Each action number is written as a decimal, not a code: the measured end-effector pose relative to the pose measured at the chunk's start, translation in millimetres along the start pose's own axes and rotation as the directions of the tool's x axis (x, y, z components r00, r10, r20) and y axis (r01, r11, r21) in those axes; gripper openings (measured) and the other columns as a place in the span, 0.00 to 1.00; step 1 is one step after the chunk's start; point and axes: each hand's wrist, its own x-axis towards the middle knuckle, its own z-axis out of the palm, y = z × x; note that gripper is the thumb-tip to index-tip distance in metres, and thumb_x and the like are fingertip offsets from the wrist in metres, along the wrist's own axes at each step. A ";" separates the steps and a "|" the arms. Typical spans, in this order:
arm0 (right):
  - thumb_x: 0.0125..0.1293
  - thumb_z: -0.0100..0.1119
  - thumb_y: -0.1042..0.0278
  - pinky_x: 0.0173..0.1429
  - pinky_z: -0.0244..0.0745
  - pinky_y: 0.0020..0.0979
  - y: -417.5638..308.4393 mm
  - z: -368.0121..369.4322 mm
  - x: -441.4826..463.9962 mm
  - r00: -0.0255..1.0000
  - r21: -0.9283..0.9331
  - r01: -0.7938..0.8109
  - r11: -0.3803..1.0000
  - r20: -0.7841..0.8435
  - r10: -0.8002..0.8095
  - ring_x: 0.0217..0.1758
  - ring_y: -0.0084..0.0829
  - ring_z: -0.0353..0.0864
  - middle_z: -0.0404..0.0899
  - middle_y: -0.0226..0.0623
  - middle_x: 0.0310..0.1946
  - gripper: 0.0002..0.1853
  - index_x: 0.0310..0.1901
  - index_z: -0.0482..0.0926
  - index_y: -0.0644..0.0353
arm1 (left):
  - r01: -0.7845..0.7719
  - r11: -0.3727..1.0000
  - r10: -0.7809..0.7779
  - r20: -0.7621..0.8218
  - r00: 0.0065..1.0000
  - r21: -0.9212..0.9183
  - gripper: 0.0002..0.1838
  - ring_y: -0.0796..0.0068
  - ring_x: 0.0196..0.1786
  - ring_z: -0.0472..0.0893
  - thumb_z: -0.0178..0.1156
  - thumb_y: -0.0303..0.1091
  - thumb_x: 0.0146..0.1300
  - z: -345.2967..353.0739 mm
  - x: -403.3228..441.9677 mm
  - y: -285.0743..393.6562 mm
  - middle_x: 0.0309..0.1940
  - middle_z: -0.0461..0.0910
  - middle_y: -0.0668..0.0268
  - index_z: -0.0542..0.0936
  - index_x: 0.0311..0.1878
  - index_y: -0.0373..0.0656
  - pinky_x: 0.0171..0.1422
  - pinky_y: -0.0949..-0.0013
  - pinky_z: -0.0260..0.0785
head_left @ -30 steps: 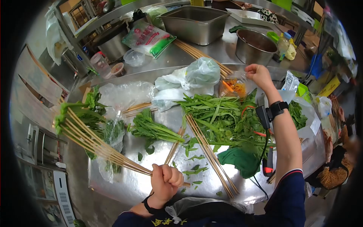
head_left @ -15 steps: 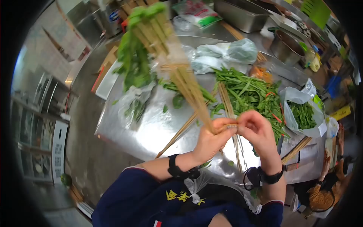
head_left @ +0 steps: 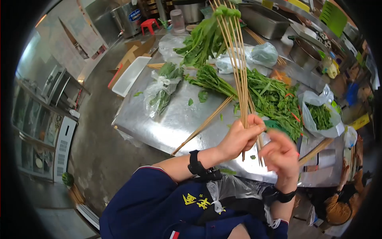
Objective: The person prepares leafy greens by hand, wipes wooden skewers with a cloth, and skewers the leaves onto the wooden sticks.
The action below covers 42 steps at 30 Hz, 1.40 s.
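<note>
My left hand is closed round the lower part of several long wooden skewers. Green leafy vegetables are threaded near the top of these skewers and hang to the left. Just right of it is my right hand, apart from the skewers and smeared by motion, so its fingers are unclear. A heap of cut greens lies beyond my hands, with a bunch of greens to its left. More skewers lie across the metal table.
A clear bag of greens lies at the left, beside a white tray. An open bag of greens stands at the right. Metal pans and a pot are behind. Parts of another person show at the lower right.
My right hand came from the far side of the table to my left hand, then moved slightly away from it. The skewers with greens swung from the left to nearly upright.
</note>
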 end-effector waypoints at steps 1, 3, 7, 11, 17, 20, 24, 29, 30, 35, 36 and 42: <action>0.51 0.59 0.72 0.15 0.62 0.16 -3.3 -2.9 0.0 0.985 0.103 0.170 0.980 -0.056 -0.165 0.12 0.18 0.69 0.80 0.44 0.32 0.35 0.62 0.57 0.63 | -0.021 0.999 0.021 0.004 1.000 0.028 0.05 0.89 0.13 0.53 0.51 0.33 0.63 6.7 -0.8 4.9 0.14 0.56 0.79 0.67 0.35 0.46 0.15 0.81 0.40; 0.50 0.59 0.75 0.23 0.69 0.17 -9.0 -13.4 -2.9 0.945 -0.030 0.283 0.959 -0.165 -0.283 0.21 0.19 0.73 0.76 0.44 0.42 0.39 0.65 0.52 0.62 | -0.036 0.999 0.036 0.011 0.999 -0.008 0.08 0.89 0.13 0.52 0.49 0.37 0.65 9.3 6.5 15.1 0.14 0.55 0.78 0.65 0.32 0.47 0.15 0.81 0.39; 0.44 0.67 0.78 0.52 0.71 0.31 23.6 -13.7 -13.2 0.973 -0.231 0.126 0.965 -0.161 -0.165 0.54 0.33 0.71 0.62 0.44 0.59 0.48 0.67 0.49 0.56 | -0.080 0.972 0.093 0.051 0.994 -0.222 0.19 0.87 0.14 0.49 0.40 0.51 0.68 6.6 29.2 21.5 0.13 0.51 0.78 0.57 0.24 0.51 0.15 0.80 0.39; 0.47 0.68 0.73 0.62 0.63 0.36 48.2 14.3 -0.4 0.976 -0.247 0.155 0.956 -0.108 -0.187 0.64 0.36 0.61 0.55 0.44 0.63 0.49 0.67 0.45 0.60 | -0.026 0.975 0.025 -0.011 1.000 -0.221 0.23 0.86 0.14 0.48 0.34 0.56 0.67 19.8 28.9 14.6 0.13 0.50 0.76 0.55 0.22 0.51 0.14 0.80 0.40; 0.55 0.58 0.79 0.68 0.52 0.35 22.7 22.9 27.4 0.820 -0.205 0.499 0.842 -0.203 -0.535 0.66 0.37 0.56 0.55 0.45 0.63 0.40 0.66 0.47 0.63 | -0.108 0.994 0.109 -0.103 0.989 0.010 0.24 0.82 0.16 0.57 0.35 0.55 0.68 11.9 20.7 5.9 0.14 0.55 0.73 0.56 0.21 0.49 0.18 0.78 0.53; 0.56 0.55 0.80 0.68 0.51 0.35 9.7 17.9 32.8 0.784 -0.223 0.551 0.804 -0.193 -0.590 0.66 0.36 0.56 0.56 0.45 0.63 0.37 0.66 0.47 0.63 | -0.150 0.981 0.164 -0.112 0.980 0.121 0.24 0.79 0.17 0.61 0.35 0.54 0.68 3.3 18.9 4.9 0.14 0.56 0.72 0.57 0.21 0.48 0.24 0.70 0.63; 0.64 0.46 0.77 0.60 0.65 0.32 -3.2 18.4 28.3 0.796 -0.231 0.520 0.822 -0.219 -0.565 0.56 0.34 0.70 0.69 0.46 0.54 0.26 0.64 0.54 0.64 | -0.195 0.941 0.233 -0.113 0.966 0.278 0.24 0.79 0.17 0.62 0.36 0.54 0.68 -9.2 23.4 -3.1 0.14 0.56 0.72 0.58 0.20 0.47 0.24 0.70 0.65; 0.65 0.48 0.68 0.27 0.71 0.19 -19.7 15.3 16.7 0.872 0.143 0.487 0.862 -0.135 -0.470 0.24 0.20 0.77 0.79 0.37 0.29 0.16 0.52 0.71 0.65 | -0.138 0.954 0.181 -0.142 0.973 0.268 0.26 0.80 0.16 0.61 0.37 0.55 0.67 -6.6 15.3 4.4 0.13 0.56 0.72 0.59 0.18 0.47 0.18 0.73 0.61; 0.65 0.48 0.68 0.27 0.71 0.19 -30.4 17.6 9.1 0.875 0.141 0.482 0.865 -0.125 -0.467 0.24 0.20 0.77 0.79 0.37 0.29 0.16 0.52 0.71 0.65 | -0.155 0.932 0.216 -0.159 0.963 0.326 0.27 0.81 0.15 0.61 0.38 0.56 0.66 -10.3 16.0 4.8 0.12 0.57 0.72 0.60 0.18 0.46 0.15 0.74 0.59; 0.47 0.66 0.58 0.32 0.74 0.34 -20.1 47.2 4.2 0.994 -0.975 0.029 -0.221 0.004 0.114 0.26 0.41 0.78 0.78 0.44 0.27 0.23 0.40 0.77 0.69 | -0.214 0.804 0.346 -0.143 0.927 0.555 0.28 0.82 0.14 0.64 0.38 0.55 0.67 -8.0 17.9 -0.2 0.12 0.63 0.70 0.64 0.18 0.44 0.14 0.76 0.56; 0.47 0.66 0.58 0.32 0.74 0.34 -11.1 43.8 5.4 0.994 -0.973 0.035 -0.229 0.010 0.109 0.26 0.41 0.78 0.78 0.44 0.27 0.23 0.40 0.77 0.69 | -0.225 0.801 0.357 -0.141 0.924 0.555 0.28 0.82 0.14 0.64 0.38 0.55 0.67 -4.6 19.5 -1.3 0.12 0.63 0.70 0.64 0.18 0.44 0.14 0.76 0.56; 0.47 0.56 0.83 0.56 0.67 0.37 28.6 9.8 19.2 0.794 -0.979 0.160 -0.127 0.204 -0.572 0.55 0.46 0.69 0.66 0.52 0.55 0.31 0.57 0.62 0.67 | -0.204 0.878 0.275 -0.108 0.955 0.432 0.27 0.82 0.14 0.64 0.37 0.53 0.68 3.6 21.5 10.6 0.12 0.62 0.71 0.63 0.18 0.44 0.18 0.76 0.58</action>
